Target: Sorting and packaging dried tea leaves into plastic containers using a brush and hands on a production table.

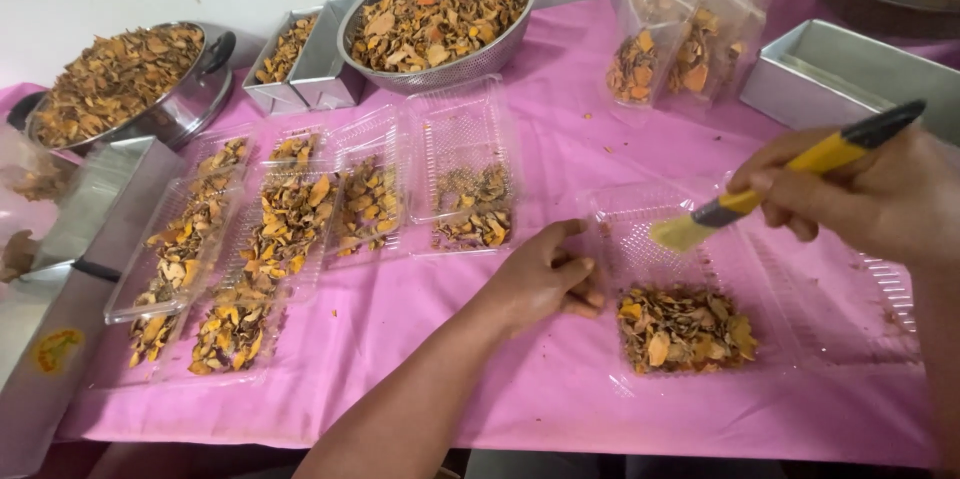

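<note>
Nearest, left hand (545,279) presses flat, grasping nothing, on the open clamshell box (690,329)'s left edge, while right hand (870,194) clenches a yellow-handled brush (790,171) slanting down-left toward its lid.

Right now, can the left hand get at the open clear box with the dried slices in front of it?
Probably yes. The left hand rests on the pink cloth at the clear box, fingertips at its near edge. Nothing lies between them. The right hand holds a brush above the lid, off to the side.
</note>
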